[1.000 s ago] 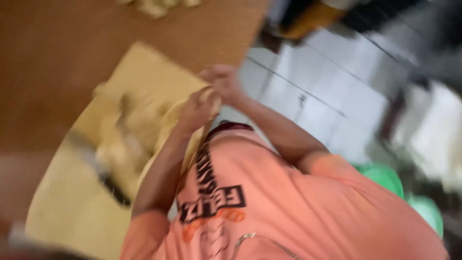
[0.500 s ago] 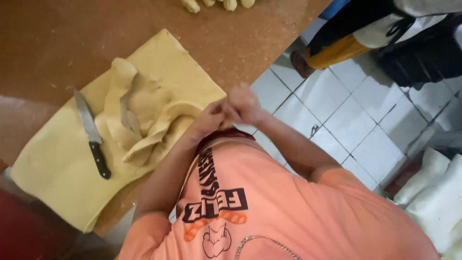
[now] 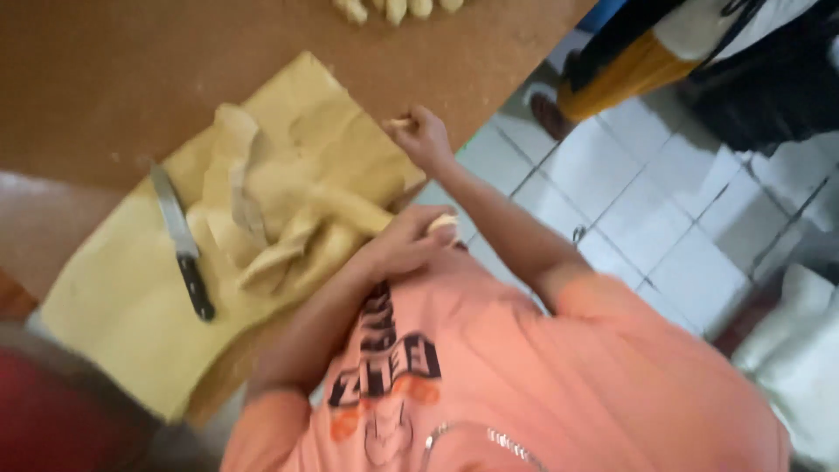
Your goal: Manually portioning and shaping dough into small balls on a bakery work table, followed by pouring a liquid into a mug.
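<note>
A wide sheet of yellow dough (image 3: 114, 315) lies on the brown table (image 3: 105, 79), with torn strips of dough (image 3: 280, 218) heaped at its middle. My left hand (image 3: 398, 249) is at the table's edge, close to my orange shirt, with its fingers closed on a small lump of dough (image 3: 442, 225). My right hand (image 3: 426, 140) is farther out, over the sheet's right corner. It pinches a smaller bit of dough (image 3: 400, 123) at its fingertips.
A black-handled knife (image 3: 182, 243) rests on the left part of the sheet. Several shaped dough pieces (image 3: 393, 9) sit at the table's far edge. Another person's legs (image 3: 629, 70) stand on the white tiled floor (image 3: 647, 227). A white sack (image 3: 795, 350) is at the right.
My hands were joined at the table's edge half a second ago. They have parted: the right one has gone out over the dough sheet, the left stays near my chest.
</note>
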